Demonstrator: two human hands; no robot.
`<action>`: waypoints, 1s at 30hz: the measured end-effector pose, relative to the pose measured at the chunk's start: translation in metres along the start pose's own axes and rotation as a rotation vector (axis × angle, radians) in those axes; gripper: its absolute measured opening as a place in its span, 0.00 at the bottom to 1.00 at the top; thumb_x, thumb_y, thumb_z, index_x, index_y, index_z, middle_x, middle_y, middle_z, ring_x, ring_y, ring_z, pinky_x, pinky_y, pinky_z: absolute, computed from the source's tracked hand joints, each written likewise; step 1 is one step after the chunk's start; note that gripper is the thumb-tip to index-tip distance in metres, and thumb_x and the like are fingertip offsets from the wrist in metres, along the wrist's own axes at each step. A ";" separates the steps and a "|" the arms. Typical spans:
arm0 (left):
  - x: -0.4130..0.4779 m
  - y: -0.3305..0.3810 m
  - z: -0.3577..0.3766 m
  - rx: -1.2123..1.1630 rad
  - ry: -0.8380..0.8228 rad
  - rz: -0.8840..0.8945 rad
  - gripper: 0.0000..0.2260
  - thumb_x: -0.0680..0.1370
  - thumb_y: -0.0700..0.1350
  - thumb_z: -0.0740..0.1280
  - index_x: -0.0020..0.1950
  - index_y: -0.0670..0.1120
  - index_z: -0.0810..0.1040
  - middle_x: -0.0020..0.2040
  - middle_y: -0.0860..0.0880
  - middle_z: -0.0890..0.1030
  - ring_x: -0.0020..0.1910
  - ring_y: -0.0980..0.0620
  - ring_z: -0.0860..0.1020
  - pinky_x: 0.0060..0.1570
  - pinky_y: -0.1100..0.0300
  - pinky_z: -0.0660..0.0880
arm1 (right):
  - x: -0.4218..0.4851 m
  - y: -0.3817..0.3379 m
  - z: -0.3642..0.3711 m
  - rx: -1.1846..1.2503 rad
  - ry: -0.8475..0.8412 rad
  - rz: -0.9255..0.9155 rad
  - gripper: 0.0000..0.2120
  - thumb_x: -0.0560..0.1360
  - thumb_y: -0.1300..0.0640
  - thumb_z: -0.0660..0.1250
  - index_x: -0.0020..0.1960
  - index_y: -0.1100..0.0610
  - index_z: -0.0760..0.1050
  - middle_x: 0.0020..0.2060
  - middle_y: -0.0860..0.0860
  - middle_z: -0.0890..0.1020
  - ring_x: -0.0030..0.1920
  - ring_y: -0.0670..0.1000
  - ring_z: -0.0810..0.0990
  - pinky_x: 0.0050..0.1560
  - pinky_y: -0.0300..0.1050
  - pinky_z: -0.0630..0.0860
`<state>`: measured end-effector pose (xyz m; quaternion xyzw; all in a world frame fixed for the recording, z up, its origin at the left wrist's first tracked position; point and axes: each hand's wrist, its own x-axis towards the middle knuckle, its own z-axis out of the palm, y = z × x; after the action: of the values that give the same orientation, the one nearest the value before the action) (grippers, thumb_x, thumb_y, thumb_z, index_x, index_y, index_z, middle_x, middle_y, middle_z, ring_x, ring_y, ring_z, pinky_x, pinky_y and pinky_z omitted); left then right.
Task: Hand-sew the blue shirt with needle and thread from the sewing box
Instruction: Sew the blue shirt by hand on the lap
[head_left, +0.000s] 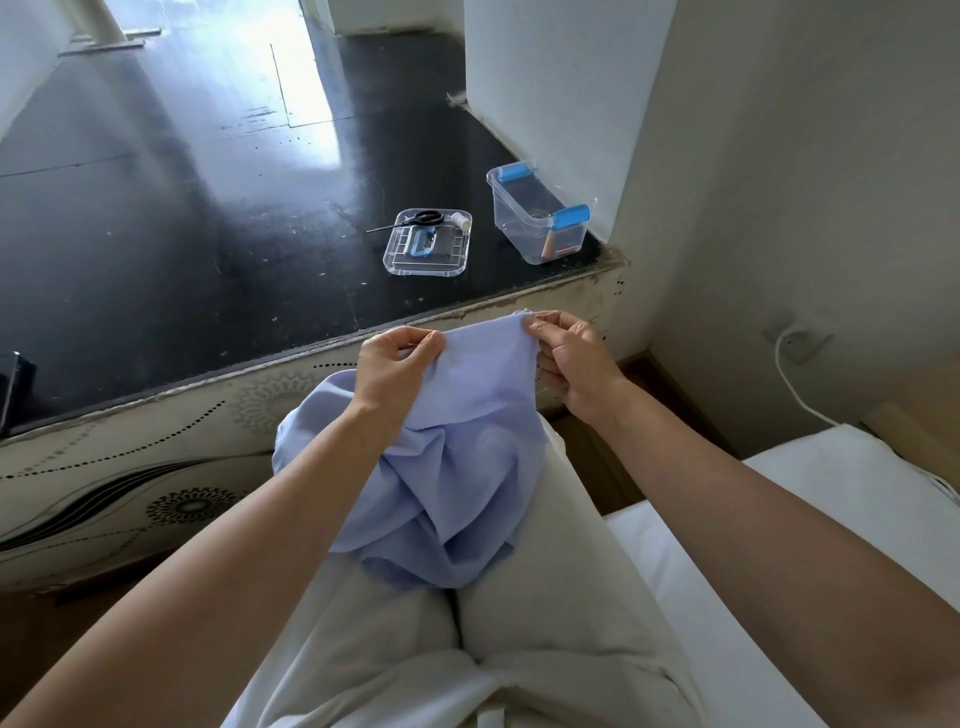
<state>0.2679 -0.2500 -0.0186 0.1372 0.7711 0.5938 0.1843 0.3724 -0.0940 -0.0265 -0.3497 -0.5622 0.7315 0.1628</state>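
The light blue shirt (457, 467) lies bunched on my lap, its upper edge lifted and stretched between both hands. My left hand (397, 366) pinches the cloth at the left of that edge, and my right hand (569, 358) pinches it at the right. On the black table beyond stands the clear sewing box (537, 213) with blue latches, open. Its clear lid (428, 241) lies flat to the left and carries black scissors (413, 221) and a white thread spool (461, 221). I see no needle.
The black tabletop (208, 218) has a patterned pale front edge close to my knees. A white wall corner rises right behind the box. A white cable (789, 374) hangs at the right wall, above a white cushion (779, 519) under me.
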 end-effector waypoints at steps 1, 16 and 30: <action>0.000 -0.001 0.000 0.009 0.007 0.018 0.06 0.78 0.44 0.70 0.40 0.49 0.81 0.37 0.52 0.80 0.36 0.57 0.75 0.39 0.64 0.74 | 0.000 0.001 0.002 -0.017 0.022 -0.008 0.09 0.80 0.54 0.65 0.56 0.56 0.77 0.45 0.55 0.79 0.43 0.52 0.77 0.38 0.39 0.77; 0.005 -0.010 -0.008 0.184 -0.104 0.200 0.02 0.76 0.41 0.71 0.44 0.46 0.84 0.39 0.51 0.82 0.35 0.60 0.77 0.35 0.72 0.73 | 0.000 0.001 -0.011 -0.181 0.234 -0.100 0.08 0.80 0.54 0.63 0.58 0.55 0.74 0.47 0.51 0.79 0.40 0.45 0.74 0.31 0.32 0.71; 0.009 -0.016 -0.012 0.286 -0.273 0.368 0.03 0.76 0.38 0.71 0.48 0.45 0.82 0.45 0.47 0.83 0.43 0.52 0.80 0.42 0.67 0.77 | -0.005 0.007 0.017 -0.638 -0.200 -0.297 0.06 0.79 0.58 0.66 0.50 0.60 0.79 0.43 0.58 0.82 0.43 0.51 0.79 0.38 0.37 0.77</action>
<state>0.2545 -0.2610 -0.0326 0.3786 0.7772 0.4784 0.1541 0.3655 -0.1110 -0.0292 -0.2242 -0.8198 0.5184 0.0944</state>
